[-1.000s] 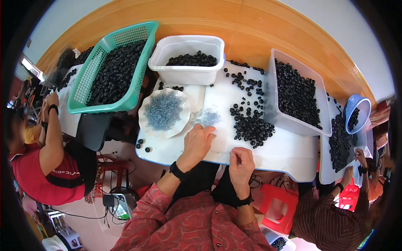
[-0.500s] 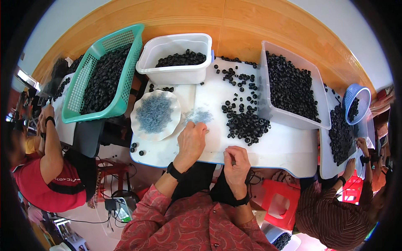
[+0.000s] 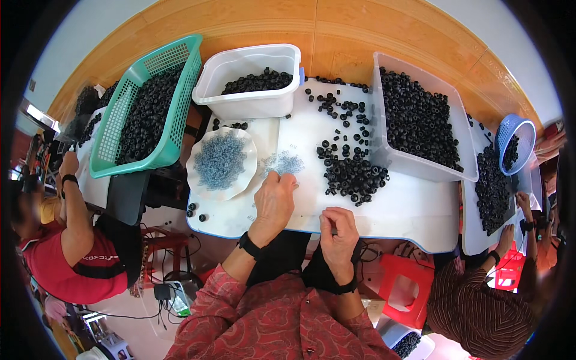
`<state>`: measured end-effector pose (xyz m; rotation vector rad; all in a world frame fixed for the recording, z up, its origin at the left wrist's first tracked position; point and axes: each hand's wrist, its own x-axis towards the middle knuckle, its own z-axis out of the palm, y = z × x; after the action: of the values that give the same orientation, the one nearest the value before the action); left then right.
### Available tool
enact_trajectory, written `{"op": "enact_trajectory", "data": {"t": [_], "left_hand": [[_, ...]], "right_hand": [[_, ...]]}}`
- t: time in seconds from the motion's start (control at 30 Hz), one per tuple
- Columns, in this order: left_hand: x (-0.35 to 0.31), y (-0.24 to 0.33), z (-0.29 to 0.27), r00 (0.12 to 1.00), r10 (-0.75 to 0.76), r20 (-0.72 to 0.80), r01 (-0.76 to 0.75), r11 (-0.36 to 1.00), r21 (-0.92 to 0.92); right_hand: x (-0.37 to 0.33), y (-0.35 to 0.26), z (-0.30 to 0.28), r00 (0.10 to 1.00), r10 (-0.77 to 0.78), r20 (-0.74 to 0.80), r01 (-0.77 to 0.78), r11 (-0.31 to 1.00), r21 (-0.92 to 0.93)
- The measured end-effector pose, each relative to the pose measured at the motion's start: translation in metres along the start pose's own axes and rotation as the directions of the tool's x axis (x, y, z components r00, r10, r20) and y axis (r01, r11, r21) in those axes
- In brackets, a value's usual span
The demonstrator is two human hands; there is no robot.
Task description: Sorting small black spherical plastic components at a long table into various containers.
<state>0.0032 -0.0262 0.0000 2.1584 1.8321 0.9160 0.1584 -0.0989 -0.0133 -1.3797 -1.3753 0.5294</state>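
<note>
Item, as we look down on our white table (image 3: 414, 210): our left hand (image 3: 274, 201) lies palm down, its fingers pressed loosely together, the fingertips (image 3: 287, 178) touching the near edge of a small scatter of pale blue beads (image 3: 283, 162). That scatter lies at twelve o'clock from the fingers, just beyond them, and runs roughly nine to three; the left hand is plainly the nearer hand. Our right hand (image 3: 339, 231) rests near the table's front edge, fingers curled in toward the thumb as if pinching something small; we cannot tell what, if anything, sits between them. Its nearest stock is the loose heap of black rings (image 3: 354, 174) at twelve to one o'clock from it, close but apart. Item, a white scalloped plate (image 3: 204, 185) holding more pale blue beads, at ten o'clock from the left hand, just beside the scatter. Item, a white tub (image 3: 247, 103) part filled with black rings, at twelve o'clock beyond the plate. Item, a green slotted basket (image 3: 174, 123) full of black rings, at ten o'clock, overhanging the table's left side. Item, a large clear bin (image 3: 396, 162) of black rings, at two o'clock. Item, a blue basket (image 3: 510, 129) with a few black rings, far at three o'clock, by other people's hands. We see no label or sign clear enough to describe; the containers look plain.
</note>
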Motion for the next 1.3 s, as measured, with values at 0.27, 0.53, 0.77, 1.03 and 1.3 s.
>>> {"op": "enact_trajectory", "data": {"t": [0.27, 0.53, 0.77, 1.03, 1.3], "left_hand": [[0.0007, -0.0009, -0.0025, 1.000, 0.012, 0.018, -0.011, 0.999, -0.030], [0.0035, -0.0023, -0.0033, 0.999, -0.033, 0.043, 0.036, 0.995, -0.088], [0.0040, -0.0025, -0.0003, 0.999, -0.031, 0.044, 0.034, 0.998, -0.057], [0.0034, -0.0040, -0.0022, 0.999, -0.018, 0.030, 0.019, 0.999, -0.050], [0.0064, -0.0061, -0.0020, 0.998, -0.050, 0.047, 0.055, 0.992, -0.110]], "right_hand": [[0.0008, -0.0007, 0.0009, 1.000, -0.022, -0.014, 0.022, 1.000, 0.006], [-0.0001, 0.0000, 0.0016, 1.000, -0.016, -0.012, 0.016, 1.000, 0.004], [0.0006, 0.0000, 0.0001, 1.000, -0.006, 0.001, 0.006, 1.000, -0.003], [0.0006, 0.0003, 0.0001, 1.000, -0.010, 0.003, 0.010, 1.000, -0.001], [0.0006, 0.0005, 0.0013, 1.000, -0.025, -0.013, 0.026, 1.000, 0.004]]}}
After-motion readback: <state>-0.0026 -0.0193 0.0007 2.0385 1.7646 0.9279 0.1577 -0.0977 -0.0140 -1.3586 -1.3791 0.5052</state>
